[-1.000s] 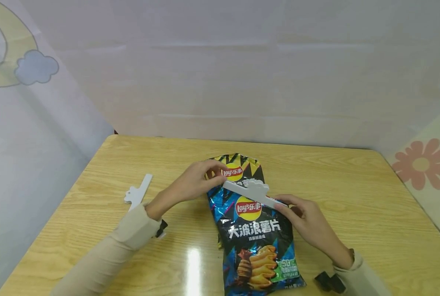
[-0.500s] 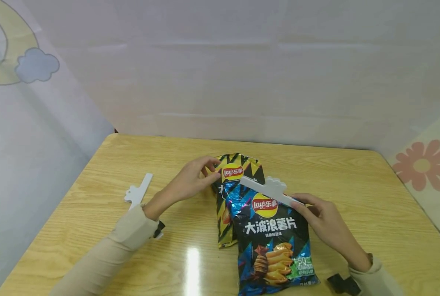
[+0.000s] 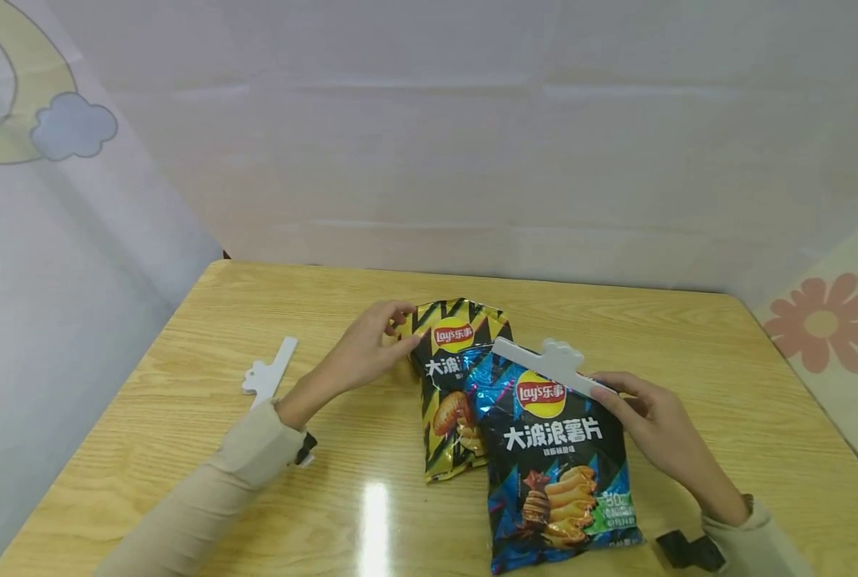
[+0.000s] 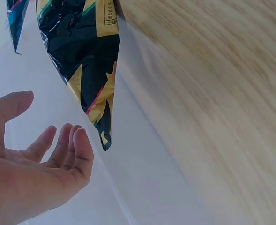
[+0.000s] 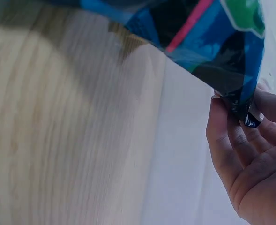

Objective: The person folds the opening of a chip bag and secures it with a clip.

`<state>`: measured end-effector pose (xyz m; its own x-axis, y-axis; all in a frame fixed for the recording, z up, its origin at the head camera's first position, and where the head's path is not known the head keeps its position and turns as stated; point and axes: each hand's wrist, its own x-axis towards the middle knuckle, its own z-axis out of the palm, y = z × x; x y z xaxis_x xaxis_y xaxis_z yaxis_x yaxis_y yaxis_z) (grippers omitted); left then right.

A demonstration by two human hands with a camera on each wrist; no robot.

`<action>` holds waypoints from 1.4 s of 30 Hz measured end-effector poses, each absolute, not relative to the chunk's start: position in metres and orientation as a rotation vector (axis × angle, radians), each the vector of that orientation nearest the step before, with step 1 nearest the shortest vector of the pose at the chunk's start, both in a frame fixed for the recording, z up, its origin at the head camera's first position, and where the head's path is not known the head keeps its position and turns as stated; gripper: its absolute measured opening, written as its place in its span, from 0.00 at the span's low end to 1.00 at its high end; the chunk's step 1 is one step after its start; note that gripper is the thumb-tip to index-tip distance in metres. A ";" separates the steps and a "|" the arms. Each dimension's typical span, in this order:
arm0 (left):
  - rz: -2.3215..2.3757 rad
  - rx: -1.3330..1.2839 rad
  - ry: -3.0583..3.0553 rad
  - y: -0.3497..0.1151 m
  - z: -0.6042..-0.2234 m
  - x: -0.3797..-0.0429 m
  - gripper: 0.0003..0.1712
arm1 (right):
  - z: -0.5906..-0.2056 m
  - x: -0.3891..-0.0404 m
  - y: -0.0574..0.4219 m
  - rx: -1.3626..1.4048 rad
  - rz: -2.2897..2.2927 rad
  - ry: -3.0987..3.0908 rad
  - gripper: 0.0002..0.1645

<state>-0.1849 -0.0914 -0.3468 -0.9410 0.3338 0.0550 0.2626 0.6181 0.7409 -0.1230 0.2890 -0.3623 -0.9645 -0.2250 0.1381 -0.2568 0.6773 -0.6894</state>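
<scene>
Remotely, I view two chip bags over a wooden table (image 3: 140,457), with clock hours read about the centre of the head view. At five o'clock is the blue chip bag (image 3: 554,453), printed side up, its top edge crossed by a white clip (image 3: 547,362) that slants from ten toward four. My right hand (image 3: 655,429), at four o'clock, pinches the bag's upper corner beside the clip's lower end, thumb and fingers closed on it; the right wrist view shows the same corner between them. Whether the bag's bottom edge touches the table, I cannot tell.

Just short of six o'clock is the yellow chip bag (image 3: 446,393), its near right part covered by the blue one. My left hand (image 3: 371,344), between seven and eight, is at its left edge, with thumb and loosely bent fingers apart and nothing gripped. The left wrist view places the fingertips just beside a corner of this bag; contact I cannot tell.

A second clip (image 3: 268,373), also white, lies on the table at eight o'clock, partly hidden by my left sleeve (image 3: 205,505).
</scene>
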 end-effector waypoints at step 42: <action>1.168 0.401 2.817 -0.106 -0.351 -0.186 0.34 | -0.376 -0.153 0.365 0.084 1.011 -2.920 0.28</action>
